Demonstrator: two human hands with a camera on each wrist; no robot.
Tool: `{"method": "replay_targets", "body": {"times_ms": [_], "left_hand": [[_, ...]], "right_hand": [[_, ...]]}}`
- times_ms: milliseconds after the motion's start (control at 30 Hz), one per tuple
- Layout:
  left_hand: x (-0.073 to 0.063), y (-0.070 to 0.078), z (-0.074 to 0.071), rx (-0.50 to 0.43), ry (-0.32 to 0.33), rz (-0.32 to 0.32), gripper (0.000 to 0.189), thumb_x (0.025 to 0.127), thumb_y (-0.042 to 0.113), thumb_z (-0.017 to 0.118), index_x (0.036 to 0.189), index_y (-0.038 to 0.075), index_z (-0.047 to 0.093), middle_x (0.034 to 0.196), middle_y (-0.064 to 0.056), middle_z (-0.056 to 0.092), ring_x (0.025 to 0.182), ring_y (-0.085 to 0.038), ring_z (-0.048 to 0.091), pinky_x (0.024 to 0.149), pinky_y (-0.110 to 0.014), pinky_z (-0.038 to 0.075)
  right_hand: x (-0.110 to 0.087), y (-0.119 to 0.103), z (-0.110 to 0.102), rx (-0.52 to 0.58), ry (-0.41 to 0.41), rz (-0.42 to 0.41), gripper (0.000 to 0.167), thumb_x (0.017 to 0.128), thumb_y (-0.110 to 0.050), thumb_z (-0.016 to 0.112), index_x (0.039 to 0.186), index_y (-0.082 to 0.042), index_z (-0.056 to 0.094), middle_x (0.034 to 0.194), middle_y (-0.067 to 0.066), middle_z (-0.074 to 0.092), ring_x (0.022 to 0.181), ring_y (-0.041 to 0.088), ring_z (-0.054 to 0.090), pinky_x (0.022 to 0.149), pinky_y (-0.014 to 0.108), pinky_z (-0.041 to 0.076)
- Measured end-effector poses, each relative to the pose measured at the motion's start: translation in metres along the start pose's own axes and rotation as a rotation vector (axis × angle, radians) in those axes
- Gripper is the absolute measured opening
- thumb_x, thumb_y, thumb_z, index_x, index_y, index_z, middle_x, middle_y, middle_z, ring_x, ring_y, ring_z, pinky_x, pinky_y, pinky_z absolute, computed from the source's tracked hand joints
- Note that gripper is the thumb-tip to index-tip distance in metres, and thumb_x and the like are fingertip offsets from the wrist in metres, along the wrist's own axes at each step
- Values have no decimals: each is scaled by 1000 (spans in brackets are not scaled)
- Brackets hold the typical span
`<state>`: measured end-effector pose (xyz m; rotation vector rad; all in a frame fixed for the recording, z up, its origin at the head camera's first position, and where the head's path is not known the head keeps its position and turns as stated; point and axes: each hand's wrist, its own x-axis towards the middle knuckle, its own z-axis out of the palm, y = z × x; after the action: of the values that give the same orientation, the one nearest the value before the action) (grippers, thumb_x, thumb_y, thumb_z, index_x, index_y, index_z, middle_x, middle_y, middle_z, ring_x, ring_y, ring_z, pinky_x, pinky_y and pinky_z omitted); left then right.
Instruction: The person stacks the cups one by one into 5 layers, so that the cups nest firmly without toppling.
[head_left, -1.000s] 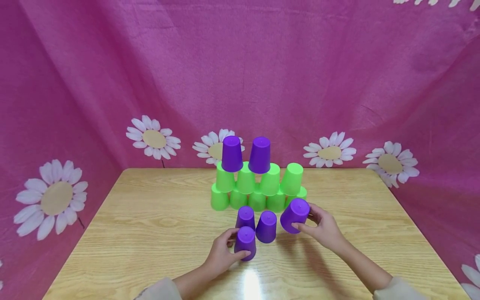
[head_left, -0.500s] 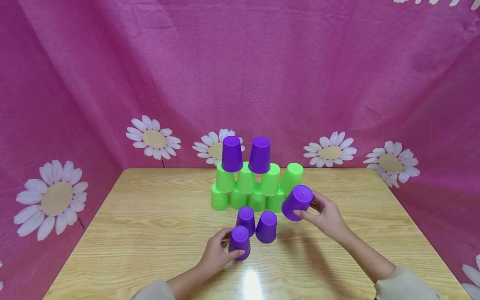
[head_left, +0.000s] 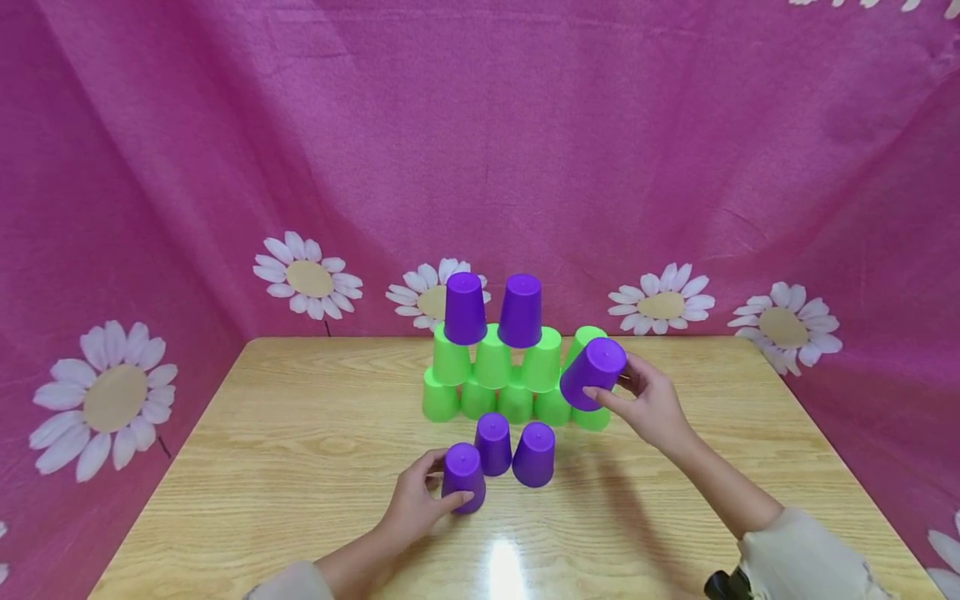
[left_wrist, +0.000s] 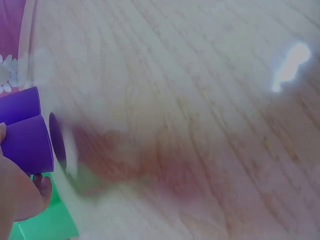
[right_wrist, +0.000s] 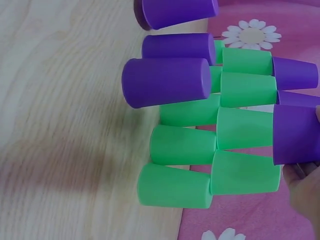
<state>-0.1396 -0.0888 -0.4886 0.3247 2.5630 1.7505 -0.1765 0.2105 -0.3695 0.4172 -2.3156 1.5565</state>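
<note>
My left hand [head_left: 411, 506] grips an upside-down purple cup [head_left: 463, 477] low over the table, thumb across its near side. Two more upside-down purple cups, a left one [head_left: 492, 444] and a right one [head_left: 534, 455], stand just right of it. My right hand [head_left: 654, 410] holds another purple cup [head_left: 596, 373], raised and slightly tilted, overlapping the rightmost green cups in the head view. Behind stands a wall of upside-down green cups [head_left: 492, 358] in two rows. Two purple cups [head_left: 520, 310] sit on its upper row, toward the left. In the right wrist view the held cup [right_wrist: 295, 134] appears level with that top purple layer.
The wooden table [head_left: 322, 417] ends at a pink curtain [head_left: 480, 150] printed with white daisies. A bright glare [head_left: 504, 567] lies on the table's near part. A black object [head_left: 727, 585] shows by the right sleeve [head_left: 798, 554].
My right hand has lifted its purple cup up and away from me, over the green wall's right end. My left hand has slid its cup leftward, apart from the two standing purple cups.
</note>
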Motion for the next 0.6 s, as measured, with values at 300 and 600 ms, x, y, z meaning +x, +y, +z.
{"method": "replay_targets", "body": {"times_ms": [300,600], "left_hand": [[4,5,-15,19,63,-36,52,70,11,80,115,0,57,111,-16,63,101,-30,60,86,-40,53],[6,12,-26,38,85,-45,52,71,11,78,117,-1,56,112,-18,63,101,-31,60,86,-39,54]], "right_hand": [[14,-3,1,-40,28,33,45,73,4,72,115,11,56,98,1,63,87,-12,55,82,6,47],[30,-12,5,-19,54,30,46,73,4,72,116,9,56,102,18,62,87,-10,55,83,6,47]]}}
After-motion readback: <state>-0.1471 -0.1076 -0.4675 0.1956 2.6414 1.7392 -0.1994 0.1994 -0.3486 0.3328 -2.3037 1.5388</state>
